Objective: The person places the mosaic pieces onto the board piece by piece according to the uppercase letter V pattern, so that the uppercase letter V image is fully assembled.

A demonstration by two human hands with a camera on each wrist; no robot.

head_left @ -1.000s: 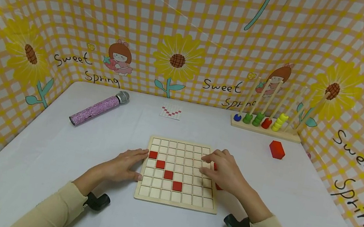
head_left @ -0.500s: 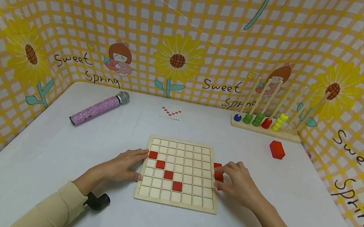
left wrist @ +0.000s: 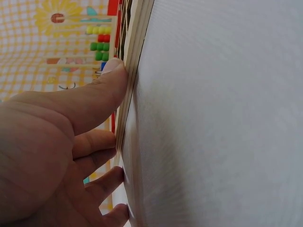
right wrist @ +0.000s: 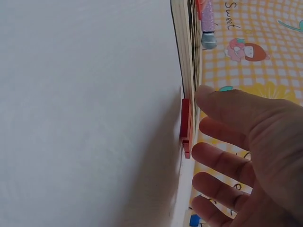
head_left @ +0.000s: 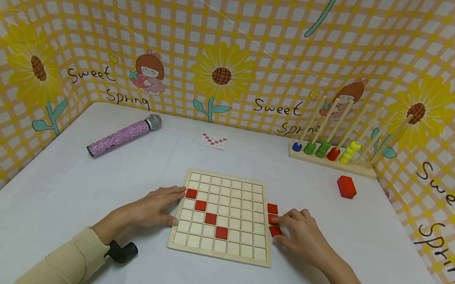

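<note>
A wooden grid board (head_left: 220,252) lies on the table, with several red square tiles (head_left: 211,219) in a descending diagonal from its left side. My left hand (head_left: 154,208) rests its thumb and fingertips against the board's left edge, which the left wrist view shows close up. Beyond the right edge, three loose red tiles (head_left: 272,209) lie in a column on the table. Over the lower two hovers my right hand (head_left: 304,237), fingertips right at them and partly covering them. In the right wrist view its thumb and fingers are spread beside the tiles (right wrist: 185,118), pinching none.
Behind the board lies a small pattern card (head_left: 213,139) with a red V of squares. A glittery pink microphone (head_left: 120,137) is at the back left. At the back right stand a bead abacus (head_left: 330,164) and a red block (head_left: 346,187). Patterned cloth surrounds the table.
From over the board's right side, my right hand has moved right and toward me to the loose red tiles, uncovering the top one. My left hand has stayed at the left edge.
</note>
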